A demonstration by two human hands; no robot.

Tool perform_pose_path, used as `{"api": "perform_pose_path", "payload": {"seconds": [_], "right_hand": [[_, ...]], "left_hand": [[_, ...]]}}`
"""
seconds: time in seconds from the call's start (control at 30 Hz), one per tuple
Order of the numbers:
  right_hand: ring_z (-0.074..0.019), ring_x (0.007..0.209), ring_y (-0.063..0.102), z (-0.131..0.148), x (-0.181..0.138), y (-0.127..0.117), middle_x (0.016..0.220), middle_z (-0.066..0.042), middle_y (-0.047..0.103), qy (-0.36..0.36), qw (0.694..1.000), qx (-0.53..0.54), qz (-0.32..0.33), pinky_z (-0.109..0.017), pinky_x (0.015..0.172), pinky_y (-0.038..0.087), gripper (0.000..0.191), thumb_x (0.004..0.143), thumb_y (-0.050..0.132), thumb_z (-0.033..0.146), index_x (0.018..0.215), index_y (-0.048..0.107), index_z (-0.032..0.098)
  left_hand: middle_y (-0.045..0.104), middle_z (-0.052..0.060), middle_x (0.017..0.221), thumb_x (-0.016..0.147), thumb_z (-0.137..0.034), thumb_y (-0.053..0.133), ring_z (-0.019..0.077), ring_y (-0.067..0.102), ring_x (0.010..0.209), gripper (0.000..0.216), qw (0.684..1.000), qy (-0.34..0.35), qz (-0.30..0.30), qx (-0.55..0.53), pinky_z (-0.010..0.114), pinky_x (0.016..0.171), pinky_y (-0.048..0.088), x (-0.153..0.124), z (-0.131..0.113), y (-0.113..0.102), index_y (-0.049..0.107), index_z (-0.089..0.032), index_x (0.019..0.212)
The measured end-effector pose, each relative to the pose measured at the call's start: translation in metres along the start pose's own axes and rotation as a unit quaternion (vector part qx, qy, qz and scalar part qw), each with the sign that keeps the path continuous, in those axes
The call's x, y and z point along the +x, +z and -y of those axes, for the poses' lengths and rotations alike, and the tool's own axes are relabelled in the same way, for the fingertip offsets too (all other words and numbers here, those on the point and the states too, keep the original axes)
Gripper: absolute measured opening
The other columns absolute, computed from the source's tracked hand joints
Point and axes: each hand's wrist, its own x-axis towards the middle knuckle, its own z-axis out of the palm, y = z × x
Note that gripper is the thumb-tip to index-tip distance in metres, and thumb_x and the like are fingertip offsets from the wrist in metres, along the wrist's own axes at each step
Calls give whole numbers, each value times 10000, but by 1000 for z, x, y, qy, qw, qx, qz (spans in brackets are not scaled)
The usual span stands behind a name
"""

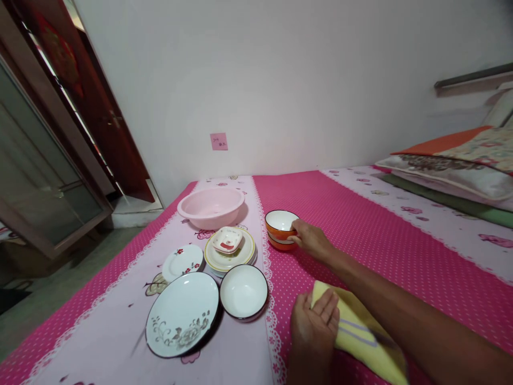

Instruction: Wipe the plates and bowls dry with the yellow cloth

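My right hand (309, 239) reaches forward and grips the side of an orange bowl (279, 229) with a white inside, which rests on the pink dotted bedsheet (360, 224). My left hand (315, 323) lies palm up near the front, with a yellow striped cloth (360, 334) draped over it and its fingers loosely curled under the cloth's edge. Left of the hands lie a white bowl with a dark rim (243, 292) and a large flowered plate (182, 314).
A pink plastic basin (211, 207) stands at the far end. Nearer are a stack of yellow-rimmed plates with a small square dish (229, 247) on top and a small flowered saucer (183, 261). Folded bedding (452, 160) lies at the right. A door stands at left.
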Motion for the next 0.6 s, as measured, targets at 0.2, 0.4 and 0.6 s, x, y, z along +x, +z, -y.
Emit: {"api": "perform_pose_path", "payload": {"seconds": [0.2, 0.4, 0.6], "right_hand": [[-262, 828, 662, -13, 1, 21, 948, -116, 733, 18, 1000, -7, 23, -300, 655, 380, 75, 899, 658, 214, 948, 654, 158], [-255, 831, 645, -23, 0, 33, 973, -123, 716, 21, 999, -10, 28, -303, 672, 362, 114, 902, 636, 240, 966, 654, 147], [-234, 777, 621, -21, 1, 41, 902, -90, 721, 21, 999, -5, 35, -294, 645, 329, 111, 903, 610, 260, 953, 653, 171]], "left_hand": [[631, 272, 1319, 967, -344, 466, 282, 744, 924, 503, 1000, 8, -18, -1, 292, 687, 552, -1, -2, 1, 356, -135, 1412], [642, 263, 1273, 982, -358, 432, 277, 741, 897, 445, 1000, 11, -17, 6, 275, 659, 536, 0, -1, 0, 374, -143, 1367], [648, 245, 1239, 980, -353, 429, 259, 732, 855, 424, 999, 9, -29, 16, 265, 638, 518, 1, 0, 1, 375, -152, 1349]]}}
